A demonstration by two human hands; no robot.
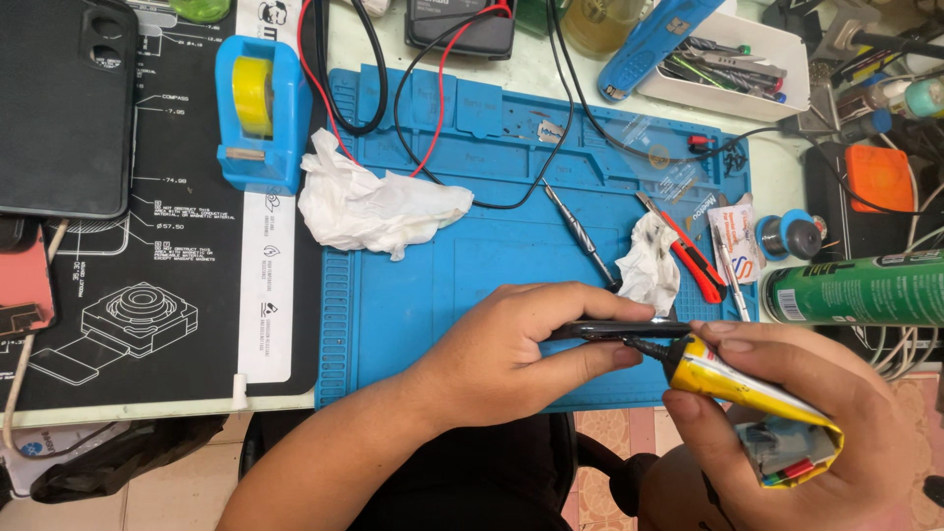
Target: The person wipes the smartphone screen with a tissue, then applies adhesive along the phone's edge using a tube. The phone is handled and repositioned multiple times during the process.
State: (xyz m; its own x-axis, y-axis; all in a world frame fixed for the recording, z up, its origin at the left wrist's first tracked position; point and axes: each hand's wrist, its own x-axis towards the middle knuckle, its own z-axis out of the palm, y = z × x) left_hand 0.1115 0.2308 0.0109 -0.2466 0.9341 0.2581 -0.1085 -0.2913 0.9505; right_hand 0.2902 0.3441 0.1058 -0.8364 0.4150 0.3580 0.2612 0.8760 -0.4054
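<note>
My left hand (pixel 511 349) grips a thin black flat device, probably a phone (pixel 615 329), held edge-on over the front of the blue work mat (pixel 433 305). My right hand (pixel 787 413) squeezes a crumpled yellow glue tube (pixel 733 383). The tube's black nozzle (pixel 644 346) touches the device's lower edge. Both hands are close together at the mat's front right corner.
On the mat lie a large crumpled white tissue (pixel 379 202), a small soiled tissue (pixel 649 264), a screwdriver (pixel 580 236), a red utility knife (pixel 688 251) and tweezers (pixel 730 270). A blue tape dispenser (pixel 258 113), a solder spool (pixel 795 236), a green spray can (pixel 855 288) and a white tool tray (pixel 747 54) surround it.
</note>
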